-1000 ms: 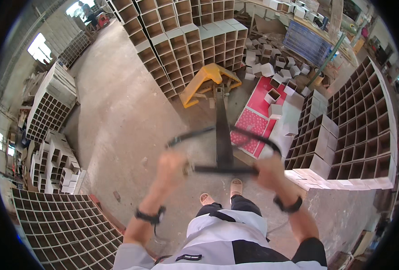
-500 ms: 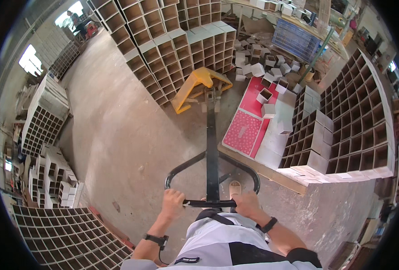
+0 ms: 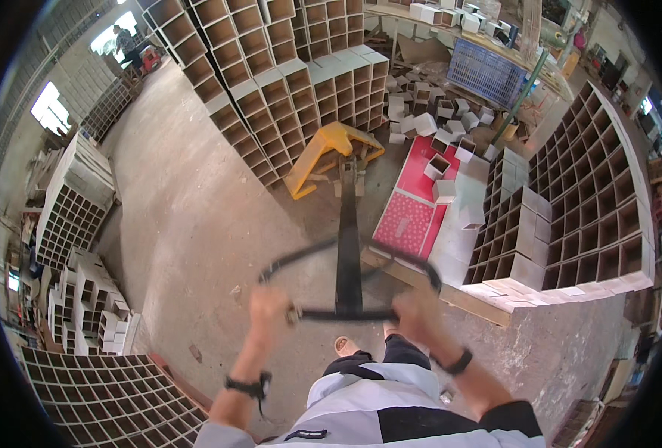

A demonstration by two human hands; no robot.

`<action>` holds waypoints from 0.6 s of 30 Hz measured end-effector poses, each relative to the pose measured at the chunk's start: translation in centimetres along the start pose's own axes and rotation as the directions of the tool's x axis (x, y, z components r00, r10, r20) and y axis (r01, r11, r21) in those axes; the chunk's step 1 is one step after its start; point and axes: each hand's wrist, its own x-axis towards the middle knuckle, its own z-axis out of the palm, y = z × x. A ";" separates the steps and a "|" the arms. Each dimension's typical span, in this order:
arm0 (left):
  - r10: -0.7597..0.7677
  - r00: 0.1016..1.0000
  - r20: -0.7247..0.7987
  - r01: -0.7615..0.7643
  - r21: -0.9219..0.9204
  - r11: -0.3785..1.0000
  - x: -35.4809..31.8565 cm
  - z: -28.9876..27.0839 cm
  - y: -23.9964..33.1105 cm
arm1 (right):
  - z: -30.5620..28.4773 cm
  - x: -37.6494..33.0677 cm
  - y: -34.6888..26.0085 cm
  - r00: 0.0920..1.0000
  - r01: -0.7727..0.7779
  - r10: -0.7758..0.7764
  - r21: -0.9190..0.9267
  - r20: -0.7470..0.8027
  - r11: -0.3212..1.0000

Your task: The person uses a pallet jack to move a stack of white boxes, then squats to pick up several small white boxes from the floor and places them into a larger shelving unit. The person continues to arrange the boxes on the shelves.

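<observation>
Both hands grip a pallet jack's handle.
The left hand (image 3: 269, 308) and right hand (image 3: 413, 312) close on the black loop handle (image 3: 349, 313); yellow forks (image 3: 323, 153) meet stacked cubby shelving (image 3: 271, 97), red sheet (image 3: 413, 201) alongside; motion blurs the fingers.

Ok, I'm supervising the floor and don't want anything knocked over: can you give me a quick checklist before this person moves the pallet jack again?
1. Both hands on the handle bar: ok. Left hand and right hand each grip the black loop handle.
2. Feet away from the pallet jack: ok, a shoe shows beside the drawbar, well short of the forks.
3. Forks free of load: ok, the yellow forks are bare.
4. Room on the right: not ok, the red sheet and grey boxes lie close.
5. Room ahead: not ok, stacked cubby shelves stand just beyond the forks.
6. Wheels: cannot tell.
</observation>
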 end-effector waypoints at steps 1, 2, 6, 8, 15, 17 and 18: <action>-0.065 0.987 0.148 0.042 0.150 0.988 -3.8 1.9 0.9 | 3.4 -3.5 -0.5 0.998 -0.054 0.055 0.039 -0.016 0.998; -0.051 0.989 0.136 0.038 0.094 0.995 -7.1 3.3 1.6 | 6.3 -6.4 -0.7 0.995 -0.093 0.092 0.017 0.039 0.995; -0.051 0.978 0.204 0.051 0.009 0.999 -7.0 2.2 2.6 | 6.4 -6.8 -1.2 0.977 -0.114 0.114 -0.008 0.180 0.993; -0.054 0.990 0.133 0.060 -0.047 0.997 -2.8 -0.9 1.4 | 0.8 -2.0 -2.5 0.991 -0.077 0.071 0.048 0.114 0.996; -0.033 0.993 -0.113 0.034 0.004 0.999 13.1 -8.1 -2.0 | -8.1 10.9 -2.9 0.952 0.035 -0.062 -0.094 -0.298 0.995; -0.031 0.991 -0.129 0.031 0.000 1.000 13.0 -8.7 -3.0 | -7.7 11.5 -3.8 0.946 0.050 -0.070 -0.072 -0.317 0.996; -0.037 0.993 -0.112 0.039 0.020 0.999 12.2 -8.7 -3.8 | -6.5 11.2 -4.0 0.952 0.047 -0.082 -0.124 -0.294 0.991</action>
